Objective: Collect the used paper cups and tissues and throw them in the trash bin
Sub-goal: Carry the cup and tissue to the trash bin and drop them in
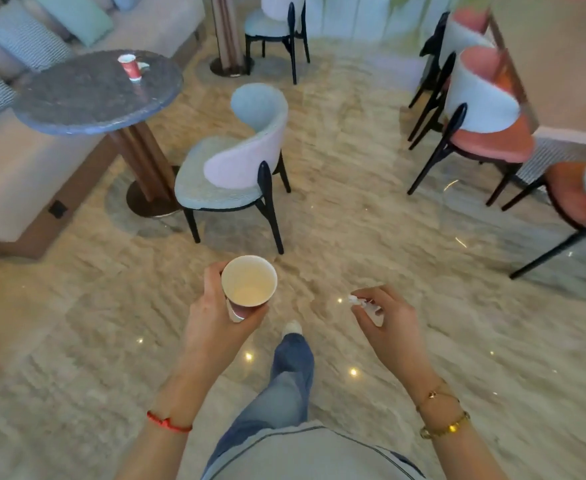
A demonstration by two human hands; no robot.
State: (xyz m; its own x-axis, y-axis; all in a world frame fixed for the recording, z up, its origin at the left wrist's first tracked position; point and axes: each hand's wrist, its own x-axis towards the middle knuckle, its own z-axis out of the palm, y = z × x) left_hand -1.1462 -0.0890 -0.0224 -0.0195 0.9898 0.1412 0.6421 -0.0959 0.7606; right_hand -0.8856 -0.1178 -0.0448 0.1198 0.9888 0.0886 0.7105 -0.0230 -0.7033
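Note:
My left hand (212,313) grips an empty paper cup (249,280), held upright with its white inside showing, over the marble floor. A crumpled white tissue (366,306) is pinched in the fingers of my right hand (391,323). Far off at the upper left, a red paper cup (129,66) stands on a round dark stone table (77,102) with a small white tissue (144,66) lying right beside it. No trash bin shows in the head view.
A pale blue and pink chair (236,168) stands by the round table, between me and it. A sofa (14,161) with cushions lines the left. Pink chairs (481,109) and a long table (561,64) fill the right. My leg (291,372) steps forward on open floor.

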